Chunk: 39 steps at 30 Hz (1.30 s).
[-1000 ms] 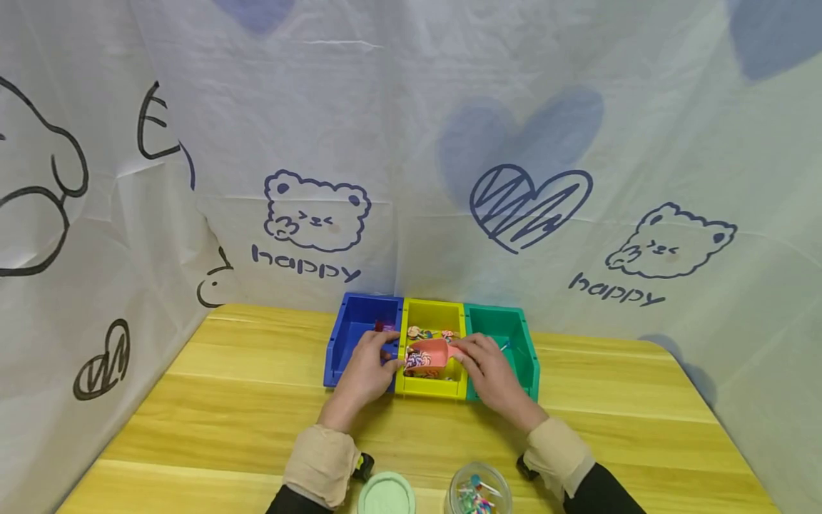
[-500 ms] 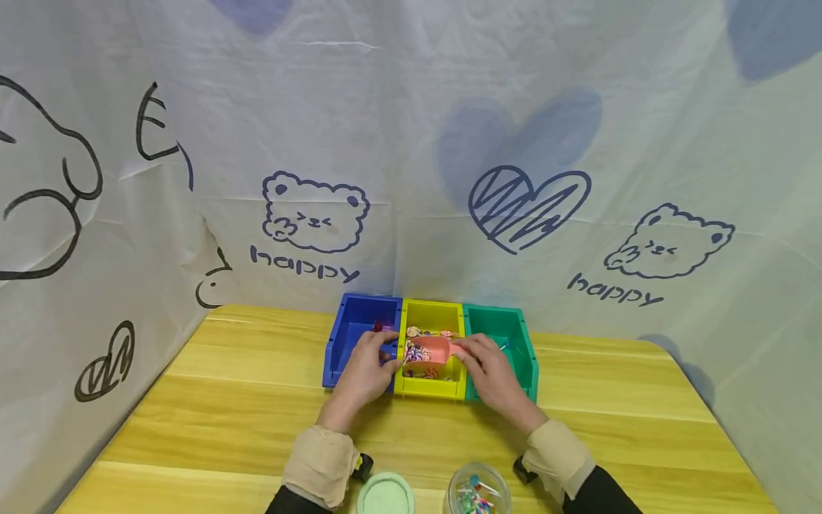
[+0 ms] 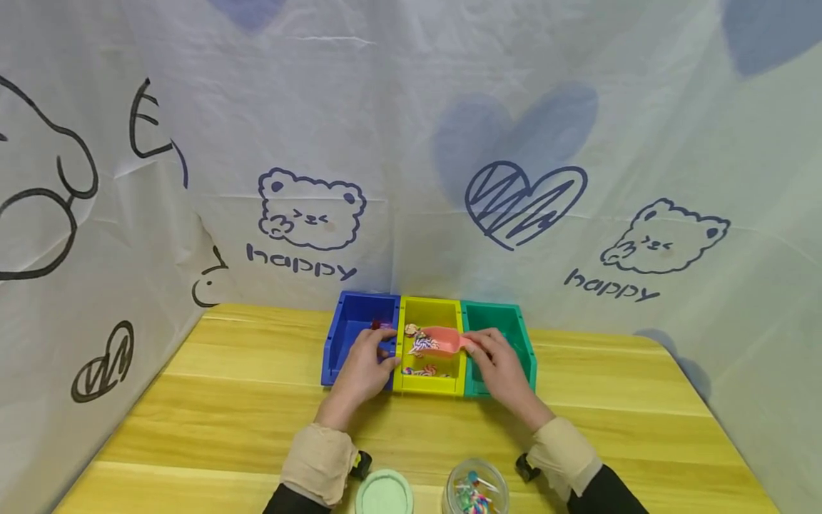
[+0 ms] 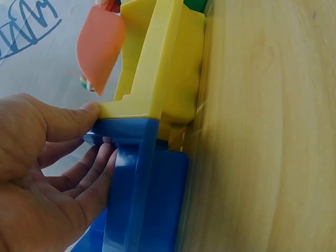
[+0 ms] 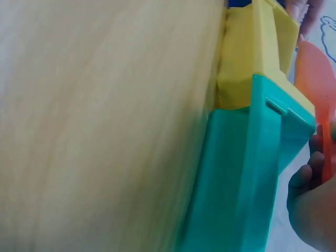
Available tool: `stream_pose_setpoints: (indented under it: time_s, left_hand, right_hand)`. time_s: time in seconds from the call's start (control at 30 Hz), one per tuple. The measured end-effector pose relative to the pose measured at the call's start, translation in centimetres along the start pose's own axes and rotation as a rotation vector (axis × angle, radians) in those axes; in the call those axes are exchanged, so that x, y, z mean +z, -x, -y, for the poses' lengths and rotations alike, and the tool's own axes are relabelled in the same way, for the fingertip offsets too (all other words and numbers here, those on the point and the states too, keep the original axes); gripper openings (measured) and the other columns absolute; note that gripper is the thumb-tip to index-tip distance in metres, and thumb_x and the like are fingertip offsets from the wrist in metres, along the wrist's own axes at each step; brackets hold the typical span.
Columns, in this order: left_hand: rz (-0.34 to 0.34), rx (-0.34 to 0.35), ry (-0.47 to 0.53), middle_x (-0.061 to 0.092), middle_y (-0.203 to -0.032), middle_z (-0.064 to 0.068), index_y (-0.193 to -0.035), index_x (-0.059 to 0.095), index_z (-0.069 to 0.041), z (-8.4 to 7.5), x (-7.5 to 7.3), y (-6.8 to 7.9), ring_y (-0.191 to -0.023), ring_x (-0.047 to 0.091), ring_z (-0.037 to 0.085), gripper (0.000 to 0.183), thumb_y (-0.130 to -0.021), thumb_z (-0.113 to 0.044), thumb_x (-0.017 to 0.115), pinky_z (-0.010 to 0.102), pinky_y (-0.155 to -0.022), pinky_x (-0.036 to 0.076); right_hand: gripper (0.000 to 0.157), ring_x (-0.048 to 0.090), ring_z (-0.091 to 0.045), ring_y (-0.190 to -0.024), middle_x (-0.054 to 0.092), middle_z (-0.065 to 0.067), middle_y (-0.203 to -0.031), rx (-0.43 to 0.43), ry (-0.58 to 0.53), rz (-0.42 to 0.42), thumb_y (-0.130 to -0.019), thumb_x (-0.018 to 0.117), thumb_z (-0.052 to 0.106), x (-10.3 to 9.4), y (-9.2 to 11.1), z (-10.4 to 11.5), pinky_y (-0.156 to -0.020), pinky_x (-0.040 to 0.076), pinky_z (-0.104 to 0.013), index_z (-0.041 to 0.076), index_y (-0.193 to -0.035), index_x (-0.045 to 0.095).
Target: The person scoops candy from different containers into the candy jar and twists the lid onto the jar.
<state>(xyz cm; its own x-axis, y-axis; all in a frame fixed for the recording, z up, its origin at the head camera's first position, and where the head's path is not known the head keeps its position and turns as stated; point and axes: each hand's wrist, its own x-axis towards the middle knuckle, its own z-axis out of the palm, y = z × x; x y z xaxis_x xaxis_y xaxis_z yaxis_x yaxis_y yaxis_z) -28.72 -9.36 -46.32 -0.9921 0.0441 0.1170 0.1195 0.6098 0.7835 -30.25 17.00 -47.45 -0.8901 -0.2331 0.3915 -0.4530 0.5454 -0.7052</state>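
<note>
My right hand (image 3: 504, 364) pinches the handle of a pink scoop (image 3: 444, 338) over the yellow bin (image 3: 429, 386). Small swirl lollipops (image 3: 424, 345) lie at its mouth, which faces left. In the right wrist view, fingers curl round the handle of the scoop (image 5: 315, 73), beside the green bin (image 5: 226, 173). My left hand (image 3: 363, 364) grips the joined rim of the blue bin (image 3: 333, 346) and the yellow one. The left wrist view shows the left thumb on the yellow edge and the fingers inside the blue bin (image 4: 168, 199). More lollipops (image 3: 422, 370) rest on the yellow bin's floor.
Closer to me, a clear jar (image 3: 451, 492) of colourful lollipops stands beside a pale green round lid (image 3: 385, 492). Some dark red pieces (image 3: 377, 324) lie in the blue bin. A white printed curtain (image 3: 411, 143) hangs right behind the bins.
My right hand has moved the scoop a little to the right and towards the back. Its lollipops now sit right at the mouth. The left hand keeps its grip on the rim.
</note>
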Motion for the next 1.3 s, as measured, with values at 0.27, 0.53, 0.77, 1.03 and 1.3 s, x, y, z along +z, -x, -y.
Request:
stream_pose_setpoints:
  time_s: [0.27,0.53,0.77,1.03,1.3]
  left_hand:
    - [0.005,-0.023,-0.004,0.056,-0.132,0.011,-0.141,0.061,-0.01,-0.3,-0.1,0.3,-0.103,0.06,0.021,0.046,-0.097,-0.011,0.073,0.04,-0.091,0.056]
    - [-0.015,0.034,-0.013,0.055,-0.133,0.013,-0.138,0.062,-0.007,-0.7,-0.5,0.8,-0.107,0.062,0.026,0.044,-0.096,-0.011,0.074,0.043,-0.092,0.057]
    - [0.0,0.153,-0.013,0.053,-0.142,0.011,-0.14,0.062,-0.008,-1.7,-1.2,1.3,-0.123,0.058,0.031,0.056,-0.089,-0.017,0.083,0.048,-0.101,0.053]
    - [0.174,0.315,0.028,0.046,-0.155,0.007,-0.149,0.053,-0.017,-3.3,-2.0,2.0,-0.139,0.045,0.031,0.079,-0.081,-0.025,0.091,0.053,-0.115,0.041]
    - [0.379,0.353,0.09,0.026,-0.17,0.004,-0.162,0.035,-0.026,-4.4,-2.5,2.6,-0.153,0.029,0.033,0.107,-0.074,-0.029,0.096,0.061,-0.119,0.033]
  right_hand:
    - [0.029,0.049,-0.021,-0.087,0.061,-0.005,-0.117,-0.019,-0.104,-0.051,-0.109,0.056,0.021,-1.5,0.6,1.5,-0.068,0.041,-0.028,0.009,-0.13,0.071]
    - [0.027,0.05,-0.017,-0.092,0.061,-0.006,-0.119,-0.068,-0.185,-0.054,-0.108,0.055,0.011,-4.3,1.9,3.2,-0.071,0.045,-0.023,0.006,-0.13,0.071]
    - [0.028,0.053,-0.013,-0.096,0.064,-0.007,-0.12,-0.144,-0.159,-0.009,-0.106,0.056,0.001,-7.8,3.6,3.7,-0.073,0.049,-0.021,0.005,-0.129,0.071]
    - [0.029,0.058,-0.013,-0.1,0.064,-0.004,-0.117,-0.165,-0.184,0.071,-0.105,0.054,-0.002,-10.6,5.1,4.3,-0.08,0.054,-0.022,0.006,-0.126,0.072]
    - [0.031,0.059,-0.015,-0.103,0.064,-0.007,-0.119,-0.208,-0.255,0.172,-0.104,0.053,-0.007,-11.7,5.2,4.4,-0.081,0.054,-0.024,0.005,-0.125,0.072]
